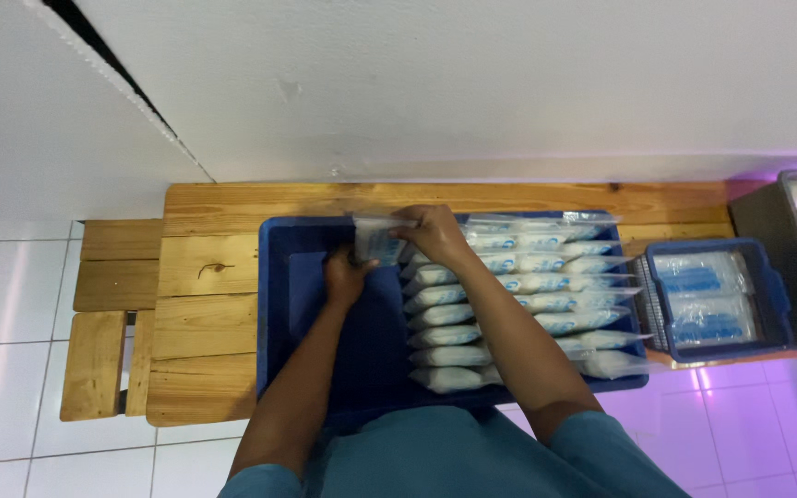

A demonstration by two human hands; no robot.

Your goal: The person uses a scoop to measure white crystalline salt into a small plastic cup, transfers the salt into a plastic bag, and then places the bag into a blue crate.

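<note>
A large blue tray [274, 304] lies on a wooden table [205, 304]. Its right half holds several rows of clear plastic pouches [518, 295] with white filling and blue print. My left hand [345, 275] and my right hand [431, 231] both grip one such pouch [375, 242] at the tray's far edge, left of the rows. My left hand holds its lower edge, my right hand its top right corner. The tray's left half shows bare blue floor.
A smaller blue basket [777, 300] with a few of the same pouches sits to the right. A grey bin [767, 231] with white contents stands at the far right. A white wall rises behind the table. White floor tiles lie to the left.
</note>
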